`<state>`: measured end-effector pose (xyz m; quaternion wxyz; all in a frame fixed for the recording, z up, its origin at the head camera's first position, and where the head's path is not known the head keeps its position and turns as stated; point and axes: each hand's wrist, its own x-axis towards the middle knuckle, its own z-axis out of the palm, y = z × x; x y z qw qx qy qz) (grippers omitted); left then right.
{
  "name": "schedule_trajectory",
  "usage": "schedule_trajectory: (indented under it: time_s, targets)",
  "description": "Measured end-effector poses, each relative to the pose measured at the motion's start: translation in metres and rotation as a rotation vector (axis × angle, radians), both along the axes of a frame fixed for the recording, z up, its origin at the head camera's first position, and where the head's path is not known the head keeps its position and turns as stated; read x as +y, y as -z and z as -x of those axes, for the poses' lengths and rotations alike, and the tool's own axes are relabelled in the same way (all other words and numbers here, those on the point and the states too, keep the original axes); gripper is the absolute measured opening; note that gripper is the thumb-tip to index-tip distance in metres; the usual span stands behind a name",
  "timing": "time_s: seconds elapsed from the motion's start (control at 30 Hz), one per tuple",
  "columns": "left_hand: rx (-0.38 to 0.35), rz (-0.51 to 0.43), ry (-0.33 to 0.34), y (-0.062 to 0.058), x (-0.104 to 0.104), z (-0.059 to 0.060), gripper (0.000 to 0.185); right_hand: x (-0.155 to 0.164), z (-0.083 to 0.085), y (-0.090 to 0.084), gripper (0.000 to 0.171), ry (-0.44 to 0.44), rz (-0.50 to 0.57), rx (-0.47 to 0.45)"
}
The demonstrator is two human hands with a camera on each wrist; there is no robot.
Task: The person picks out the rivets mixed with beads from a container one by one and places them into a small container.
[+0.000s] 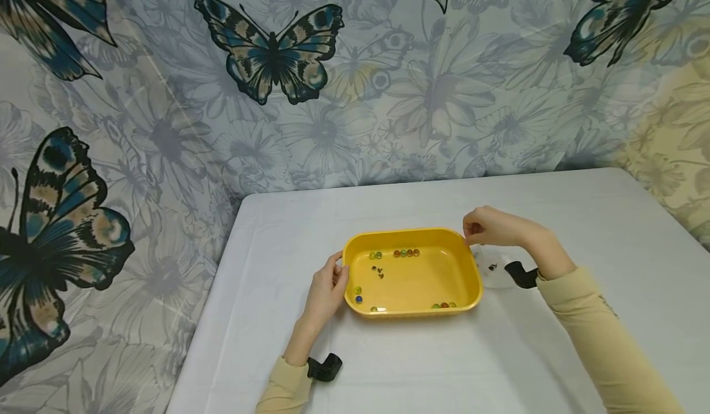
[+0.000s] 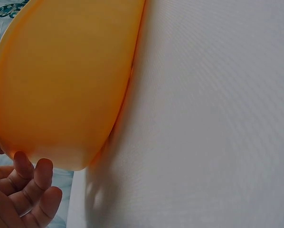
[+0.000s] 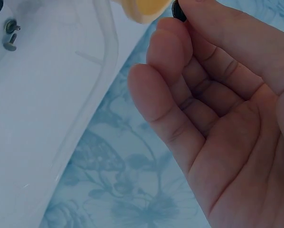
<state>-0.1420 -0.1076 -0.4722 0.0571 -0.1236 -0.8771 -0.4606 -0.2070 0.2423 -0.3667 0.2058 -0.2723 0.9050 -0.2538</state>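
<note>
My left hand (image 1: 323,291) holds the left rim of a yellow tray (image 1: 424,284), thumb at the edge; the left wrist view shows its fingers loosely bent beside the tray's outer wall (image 2: 66,85). Over the tray's far right corner, my right hand (image 1: 499,226) pinches a small dark round piece (image 3: 178,11), mostly hidden by the fingertips. Glass marbles lie in the tray: a row along the back (image 1: 410,252), a pair at back left (image 1: 379,255), a blue one (image 1: 359,299) at left and others along the front. Several tiny dark metal pieces (image 1: 381,276) lie left of the middle.
A clear plastic container (image 3: 106,28) stands right of the tray, under my right forearm, with small dark metal studs (image 3: 10,42) inside. White cloth covers the table (image 1: 410,365). A butterfly-patterned curtain (image 1: 333,143) hangs behind it. Black cameras sit on both wrists.
</note>
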Motion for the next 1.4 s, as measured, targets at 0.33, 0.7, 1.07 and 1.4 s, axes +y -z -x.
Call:
schedule_trajectory:
  time_s: [0.33,0.7,1.07,1.4]
  targets:
    - [-0.014,0.005,-0.009,0.000,0.000,0.001,0.036,0.011,-0.005,0.002,0.015,0.028,-0.011,0.030]
    - [-0.010,0.006,-0.014,0.000,0.001,0.000,0.036,0.023,-0.012,0.003,0.015,0.065,-0.001,0.023]
    - [-0.007,0.000,-0.010,0.000,0.000,0.000,0.035,0.032,-0.016,0.003,0.015,0.083,0.013,0.019]
    - [-0.020,-0.004,-0.006,0.003,0.000,0.001,0.036,0.037,-0.019,0.003,0.015,0.097,0.011,0.003]
